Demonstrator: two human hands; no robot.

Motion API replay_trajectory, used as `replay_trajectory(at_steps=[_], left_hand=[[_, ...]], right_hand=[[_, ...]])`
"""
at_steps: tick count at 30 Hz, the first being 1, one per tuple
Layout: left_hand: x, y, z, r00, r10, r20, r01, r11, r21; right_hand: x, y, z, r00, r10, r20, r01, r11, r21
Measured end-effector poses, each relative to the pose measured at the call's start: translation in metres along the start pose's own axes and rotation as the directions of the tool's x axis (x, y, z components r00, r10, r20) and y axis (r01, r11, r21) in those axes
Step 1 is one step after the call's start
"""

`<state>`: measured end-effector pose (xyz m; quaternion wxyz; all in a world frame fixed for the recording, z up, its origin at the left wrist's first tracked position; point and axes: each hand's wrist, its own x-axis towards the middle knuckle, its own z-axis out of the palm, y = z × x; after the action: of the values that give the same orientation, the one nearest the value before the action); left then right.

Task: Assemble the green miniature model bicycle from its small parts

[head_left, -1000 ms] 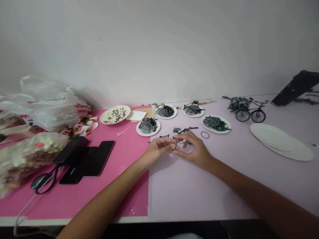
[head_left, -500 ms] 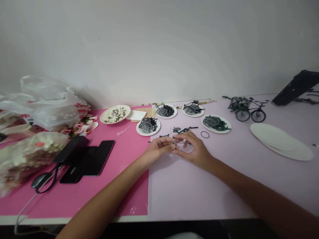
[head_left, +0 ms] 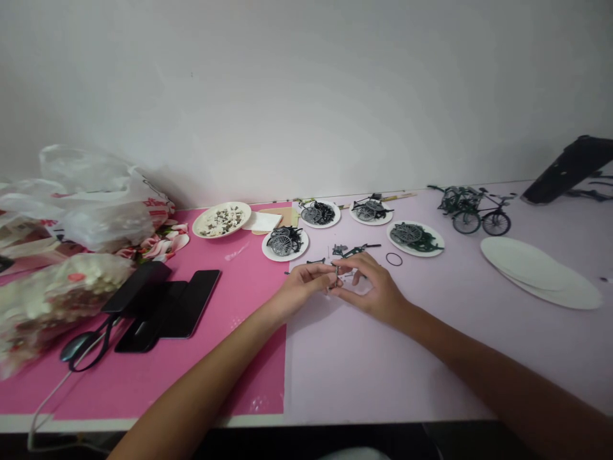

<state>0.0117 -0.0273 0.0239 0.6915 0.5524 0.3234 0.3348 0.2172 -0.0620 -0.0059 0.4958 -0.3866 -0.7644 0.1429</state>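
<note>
My left hand (head_left: 306,286) and my right hand (head_left: 371,287) meet over the pale half of the table, both with fingers pinched on one small, thin, dark model bicycle part (head_left: 336,276). Fingers cover much of that part, so its exact kind cannot be told. Just beyond the hands lies a dark green toy bicycle frame (head_left: 354,250), with small loose pieces around it. A thin black ring (head_left: 394,259) rests to the right of the frame.
Behind the hands, small plates hold spoked wheels and dark parts, one being the green-parts plate (head_left: 433,252). Model bicycles (head_left: 479,214) and stacked white plates (head_left: 575,289) are at right. Phones (head_left: 194,305), plastic bags (head_left: 90,204) and a bowl (head_left: 198,229) occupy the left.
The fingers have shifted very slightly around the small part, which looks turned a little. Nothing else on the table has moved.
</note>
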Motion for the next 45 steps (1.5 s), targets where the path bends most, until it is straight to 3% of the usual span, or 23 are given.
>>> replay_trajectory(at_steps=[7, 10, 14, 17, 20, 25, 28, 36, 45], left_hand=[[0.001, -0.001, 0.000, 0.999, 0.004, -0.047, -0.002, 0.999, 0.048], [0.002, 0.000, -0.002, 0.996, 0.023, -0.083, -0.018, 0.998, 0.057], [0.004, 0.001, -0.007, 0.989, 0.028, -0.145, -0.024, 0.999, 0.024], [0.005, 0.002, -0.010, 0.983, 0.048, -0.178, -0.043, 0.999, 0.031], [0.006, 0.003, -0.012, 0.978, 0.052, -0.202, -0.047, 0.998, 0.030], [0.007, 0.003, -0.014, 0.965, 0.042, -0.259, -0.044, 0.999, -0.001], [0.008, 0.003, -0.015, 0.957, 0.046, -0.286, -0.056, 0.998, -0.024], [0.010, -0.001, -0.017, 0.949, 0.074, -0.305, -0.086, 0.996, -0.026], [0.010, 0.010, -0.024, 0.925, 0.120, -0.360, -0.118, 0.993, 0.027]], right_hand=[[-0.001, -0.002, 0.000, 1.000, 0.014, 0.006, -0.014, 1.000, 0.024], [0.000, -0.004, -0.001, 0.997, 0.044, -0.056, -0.041, 0.998, 0.043], [0.006, -0.005, -0.006, 0.987, 0.017, -0.158, -0.024, 0.999, -0.042], [0.009, 0.000, -0.009, 0.985, -0.020, -0.171, -0.002, 0.992, -0.126], [0.009, 0.008, -0.011, 0.993, 0.003, -0.120, -0.024, 0.985, -0.169], [0.003, 0.025, -0.005, 0.993, 0.065, 0.098, -0.043, 0.977, -0.210], [-0.002, 0.030, 0.001, 0.984, 0.061, 0.165, -0.021, 0.972, -0.234], [-0.008, 0.035, 0.006, 0.977, 0.040, 0.211, 0.044, 0.924, -0.379], [-0.005, 0.035, 0.002, 0.979, 0.019, 0.203, 0.066, 0.911, -0.406]])
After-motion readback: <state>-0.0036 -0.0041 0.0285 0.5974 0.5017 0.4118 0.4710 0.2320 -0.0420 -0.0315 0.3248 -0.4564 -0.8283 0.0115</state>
